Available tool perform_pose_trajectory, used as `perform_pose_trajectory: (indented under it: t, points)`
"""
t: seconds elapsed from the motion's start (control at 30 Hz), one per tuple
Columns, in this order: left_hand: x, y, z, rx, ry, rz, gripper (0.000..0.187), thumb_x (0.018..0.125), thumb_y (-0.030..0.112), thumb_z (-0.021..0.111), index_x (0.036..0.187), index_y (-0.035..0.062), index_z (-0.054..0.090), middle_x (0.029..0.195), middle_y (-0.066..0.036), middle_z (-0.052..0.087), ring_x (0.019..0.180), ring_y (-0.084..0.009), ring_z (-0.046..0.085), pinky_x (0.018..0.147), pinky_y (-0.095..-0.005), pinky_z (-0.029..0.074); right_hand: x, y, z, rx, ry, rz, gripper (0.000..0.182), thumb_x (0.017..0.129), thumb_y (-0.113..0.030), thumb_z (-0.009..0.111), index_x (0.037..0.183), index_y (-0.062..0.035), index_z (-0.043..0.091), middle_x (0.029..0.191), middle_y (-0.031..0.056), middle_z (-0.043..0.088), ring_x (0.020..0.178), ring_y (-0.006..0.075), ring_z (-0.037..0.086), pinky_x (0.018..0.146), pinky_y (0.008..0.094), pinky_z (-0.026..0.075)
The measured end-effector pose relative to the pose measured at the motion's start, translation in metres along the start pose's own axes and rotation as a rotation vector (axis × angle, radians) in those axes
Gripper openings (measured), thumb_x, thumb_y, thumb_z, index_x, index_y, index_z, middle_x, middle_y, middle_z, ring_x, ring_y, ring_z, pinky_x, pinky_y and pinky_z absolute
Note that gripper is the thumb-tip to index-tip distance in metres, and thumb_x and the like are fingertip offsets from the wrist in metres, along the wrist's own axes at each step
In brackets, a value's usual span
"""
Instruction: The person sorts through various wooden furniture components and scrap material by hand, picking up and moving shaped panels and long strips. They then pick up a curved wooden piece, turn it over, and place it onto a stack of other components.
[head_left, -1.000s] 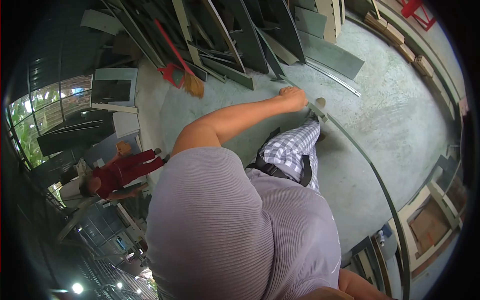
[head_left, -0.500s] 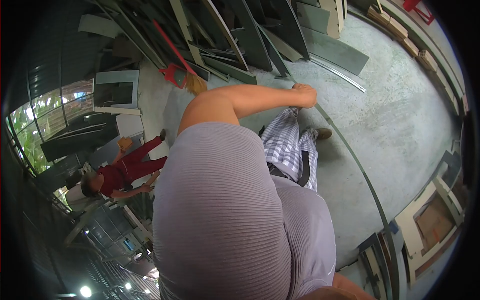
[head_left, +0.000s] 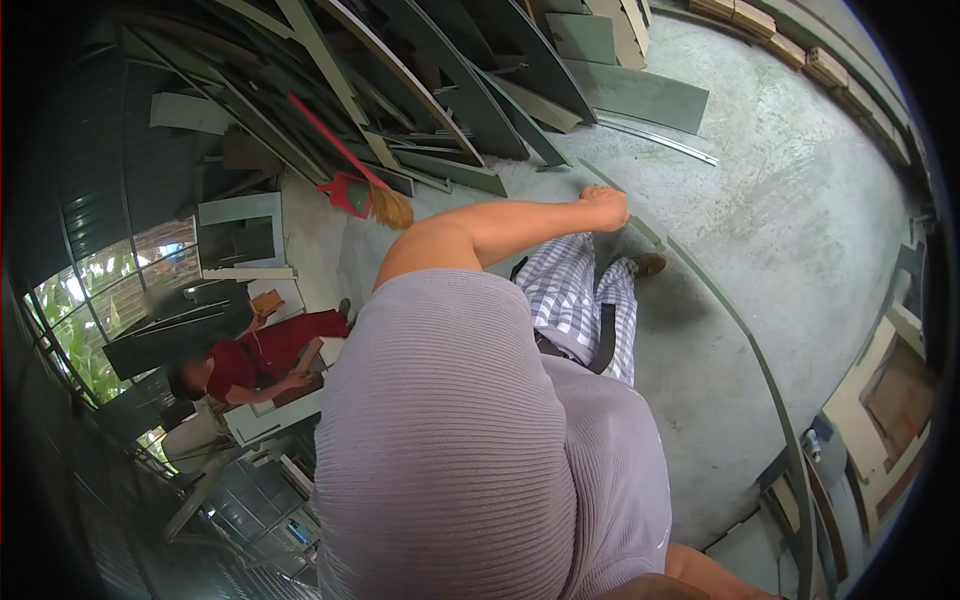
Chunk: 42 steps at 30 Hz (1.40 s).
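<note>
The person's left hand (head_left: 605, 208) is closing in a fist on a long, narrow, grey-green strip (head_left: 797, 465) and is gripping it near its far end; the strip is running from just beyond the fist, past the lower legs in grey-and-white checked trousers (head_left: 570, 285), and is curving across the view toward the lower right edge; the right forearm (head_left: 705, 572) is showing at the bottom edge, while the right hand is lying outside the view, so its hold cannot be told.

Below the strip, a brown shoe (head_left: 651, 264) is resting on the pale grey concrete floor (head_left: 740, 210); beyond the left hand, large dark grey-green panels (head_left: 487, 105) are leaning in a stack; a slim silver metal bar (head_left: 655, 140) is lying on the floor near them; a red plastic dustpan (head_left: 349, 196) and a straw broom with a red handle (head_left: 391, 208) are standing beside the stack; at the right, a cream rectangular frame (head_left: 850, 430) is standing near the strip; at the left, well apart, another person in dark red clothing (head_left: 290, 340) is holding an orange-brown object (head_left: 266, 302).
</note>
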<state>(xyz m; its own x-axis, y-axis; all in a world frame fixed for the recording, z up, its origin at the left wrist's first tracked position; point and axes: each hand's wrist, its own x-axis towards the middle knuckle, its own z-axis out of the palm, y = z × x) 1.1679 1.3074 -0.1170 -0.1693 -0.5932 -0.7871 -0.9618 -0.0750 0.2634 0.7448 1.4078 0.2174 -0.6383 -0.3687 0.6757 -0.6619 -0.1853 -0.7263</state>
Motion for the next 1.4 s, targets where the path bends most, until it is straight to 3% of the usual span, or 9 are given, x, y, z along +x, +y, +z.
perform_pose_trajectory:
  t: [0.4, 0.67, 0.8, 0.87, 0.93, 1.07, 1.13, 1.23, 1.4]
  points:
    - [-0.015, 0.003, -0.011, -0.071, -0.072, -0.067, 0.037, 0.078, 0.029, 0.049, 0.093, -0.0018, 0.063, 0.102, -0.019, 0.059, 0.099, -0.0307, 0.055, 0.083, -0.039, 0.043, 0.023, -0.019, 0.019, -0.063, -0.057, -0.085, 0.044, 0.09, -0.042, 0.041, 0.119, -0.0093, 0.041, 0.108, 0.0093, 0.049, 0.098, 0.018, 0.05, 0.084, 0.0347, 0.04]
    - [-0.029, -0.029, -0.017, -0.105, -0.101, -0.122, 0.042, 0.082, 0.031, 0.042, 0.063, -0.0016, 0.061, 0.059, -0.013, 0.061, 0.064, -0.0268, 0.062, 0.068, -0.0405, 0.046, 0.017, -0.041, 0.025, -0.127, -0.054, -0.117, 0.044, 0.091, -0.043, 0.039, 0.121, -0.0108, 0.042, 0.111, 0.0082, 0.049, 0.1, 0.0167, 0.049, 0.085, 0.0341, 0.039]
    - [-0.017, -0.052, -0.007, -0.053, -0.066, -0.12, 0.05, 0.085, 0.038, 0.04, 0.054, 0.003, 0.059, 0.053, -0.011, 0.059, 0.054, -0.0243, 0.06, 0.062, -0.0397, 0.046, 0.017, -0.043, 0.038, -0.159, -0.226, 0.194, 0.095, 0.073, -0.062, 0.053, 0.139, -0.0206, -0.002, 0.145, 0.0029, -0.007, 0.132, 0.0094, 0.002, 0.108, 0.0284, 0.006]
    - [-0.022, -0.058, -0.008, -0.079, -0.09, -0.153, 0.053, 0.086, 0.039, 0.04, 0.053, 0.001, 0.057, 0.051, -0.01, 0.058, 0.051, -0.0222, 0.06, 0.059, -0.0376, 0.047, 0.014, -0.042, 0.062, -0.151, 0.068, 0.022, 0.034, 0.091, -0.04, 0.041, 0.103, -0.0098, 0.051, 0.083, 0.0015, 0.052, 0.069, 0.0097, 0.052, 0.062, 0.0284, 0.043]
    - [-0.024, -0.079, -0.006, -0.135, -0.118, -0.18, 0.052, 0.085, 0.039, 0.041, 0.055, 0.001, 0.058, 0.051, -0.01, 0.057, 0.047, -0.0222, 0.059, 0.06, -0.0367, 0.047, 0.021, -0.033, 0.058, 0.182, -0.374, -0.069, 0.035, 0.088, -0.044, 0.046, 0.099, -0.0111, 0.052, 0.073, -0.0025, 0.049, 0.059, 0.0073, 0.049, 0.056, 0.0258, 0.041]
    - [-0.036, -0.114, -0.006, -0.361, -0.094, -0.247, 0.047, 0.085, 0.034, 0.042, 0.056, -0.0008, 0.054, 0.051, -0.01, 0.054, 0.043, -0.0209, 0.057, 0.043, -0.0311, 0.046, 0.017, -0.03, 0.076, -0.046, -0.251, -0.109, 0.046, 0.08, -0.048, 0.056, 0.104, -0.0098, 0.054, 0.105, 0.0054, 0.05, 0.099, 0.0114, 0.049, 0.086, 0.033, 0.036]
    - [-0.035, -0.131, -0.005, -0.335, -0.094, -0.229, 0.046, 0.085, 0.033, 0.042, 0.057, -0.0012, 0.054, 0.051, -0.01, 0.053, 0.043, -0.0205, 0.057, 0.042, -0.0307, 0.045, 0.011, -0.025, 0.08, 0.019, -0.298, 0.047, 0.054, 0.079, -0.049, 0.055, 0.115, -0.0082, 0.048, 0.126, 0.0108, 0.036, 0.124, 0.0186, 0.028, 0.101, 0.0368, 0.02]
    - [-0.043, -0.144, -0.009, -0.336, -0.068, -0.278, 0.044, 0.085, 0.033, 0.042, 0.059, -0.0012, 0.053, 0.051, -0.009, 0.053, 0.043, -0.0196, 0.056, 0.042, -0.0307, 0.046, -0.02, -0.052, 0.11, -0.011, -0.357, -0.07, 0.07, 0.077, -0.052, 0.055, 0.128, -0.009, 0.033, 0.137, 0.0146, 0.021, 0.131, 0.0266, 0.012, 0.104, 0.043, 0.012]
    - [-0.041, -0.165, -0.022, -0.363, -0.065, -0.33, 0.043, 0.083, 0.034, 0.043, 0.059, -0.0004, 0.052, 0.052, -0.009, 0.053, 0.044, -0.02, 0.056, 0.045, -0.0309, 0.048, -0.041, -0.052, 0.127, 0.094, -0.369, -0.044, 0.066, 0.077, -0.05, 0.057, 0.123, -0.0065, 0.036, 0.122, 0.0139, 0.034, 0.114, 0.0246, 0.029, 0.093, 0.039, 0.025]
